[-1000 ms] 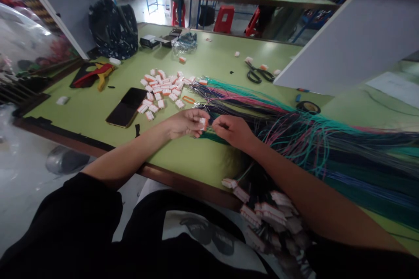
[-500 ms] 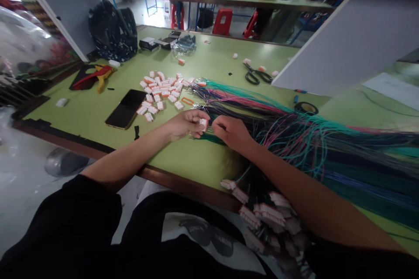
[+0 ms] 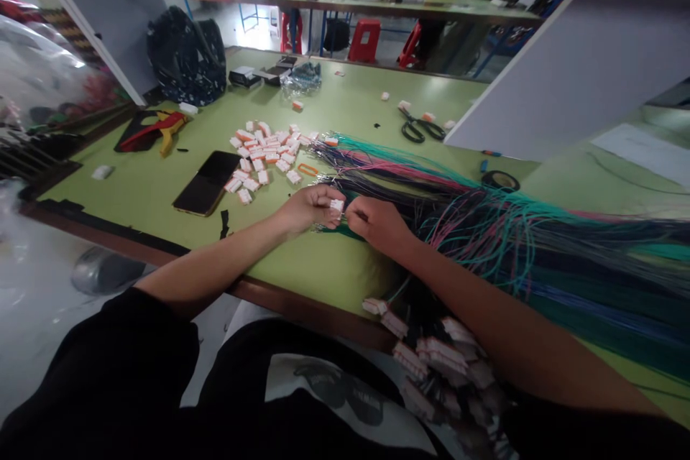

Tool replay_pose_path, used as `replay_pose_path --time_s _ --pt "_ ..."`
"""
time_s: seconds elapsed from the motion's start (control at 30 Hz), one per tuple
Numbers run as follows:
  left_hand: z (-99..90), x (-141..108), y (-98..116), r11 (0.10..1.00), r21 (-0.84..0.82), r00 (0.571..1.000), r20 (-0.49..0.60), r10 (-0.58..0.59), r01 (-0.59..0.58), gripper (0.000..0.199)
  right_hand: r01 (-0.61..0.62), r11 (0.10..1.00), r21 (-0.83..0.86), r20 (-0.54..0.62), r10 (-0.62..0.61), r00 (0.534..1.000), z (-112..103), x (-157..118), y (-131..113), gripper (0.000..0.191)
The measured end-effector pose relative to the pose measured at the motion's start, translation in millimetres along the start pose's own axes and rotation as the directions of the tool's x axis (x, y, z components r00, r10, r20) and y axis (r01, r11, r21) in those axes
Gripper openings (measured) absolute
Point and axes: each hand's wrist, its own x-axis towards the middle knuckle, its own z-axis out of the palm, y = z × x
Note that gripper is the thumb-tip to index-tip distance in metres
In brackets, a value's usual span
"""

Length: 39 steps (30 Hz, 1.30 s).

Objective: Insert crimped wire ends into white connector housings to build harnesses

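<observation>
1. Little has moved since the earlier frame: the view shifts slightly, and the gap between left hand (image 3: pixel 308 210) and right hand (image 3: pixel 380 226) looks marginally narrower.
2. Left grip: closed, holding a small white connector (image 3: pixel 337 205) between thumb and fingers, above the counter (image 3: pixel 302 266), mid-scene.
3. Right grip: fingers curled in, just right of the connector; whether they pinch anything cannot be told.
4. Handling, as judged: connector light, stiff, probably smooth plastic, easily let slip; best held by its side walls, leaving both ends free.
5. Wires (image 3: pixel 399 171), running off to the right, appear thin, flexible and prone to tangle; best taken singly, close to the tip.
6. Edges: the counter's near edge passes below both forearms; wired connectors (image 3: pixel 439 356) hang beside it, near right.
7. Room: wires crowd the right side; loose connectors (image 3: pixel 264 151) and phone (image 3: pixel 208 183) occupy the left. More space lies just nearer than the left hand.
</observation>
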Motion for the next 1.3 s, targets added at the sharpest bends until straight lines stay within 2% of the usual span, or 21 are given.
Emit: replay_pose_path --time_s 0.2,0.43,0.9,1.0,1.1,1.17,1.23,1.3 --pt "1.2 1 -2 0.998 -0.024 0.998 -0.023 -0.064 0.063 0.033 0.041 0.997 0.06 0.02 -0.043 0.999 1 3 8 0.014" --pt "0.0 1 0 0.989 -0.069 0.991 -0.024 -0.134 0.132 0.032 0.0 0.992 0.129 -0.006 0.001 1.0 -3 2 10 0.011" --pt "1.7 2 -6 0.985 -0.075 0.988 -0.023 -0.155 0.153 0.034 0.038 0.996 0.082 0.005 -0.039 0.999 2 -1 7 0.013" --pt "1.4 -1 -4 0.988 -0.061 0.99 -0.03 -0.141 0.139 0.037 0.005 0.993 0.118 0.076 -0.014 0.997 -2 1 9 0.014" --pt "-2.5 -4 2 0.986 0.032 0.986 0.032 -0.162 0.161 0.034 -0.076 0.982 0.174 0.154 0.049 0.987 -13 7 21 0.02" --pt "-6.6 -6 5 0.97 0.127 0.971 0.1 -0.219 0.206 0.032 -0.116 0.989 0.089 0.072 0.11 0.991 -19 12 31 0.021" --pt "-10.5 -6 5 0.951 0.199 0.949 0.161 -0.272 0.238 0.032 -0.135 0.987 -0.09 -0.005 0.135 0.991 -22 15 38 0.019" --pt "-13.2 -6 5 0.939 0.237 0.929 0.215 -0.302 0.25 0.033 -0.116 0.954 -0.277 0.037 0.132 0.991 -21 16 40 0.019"
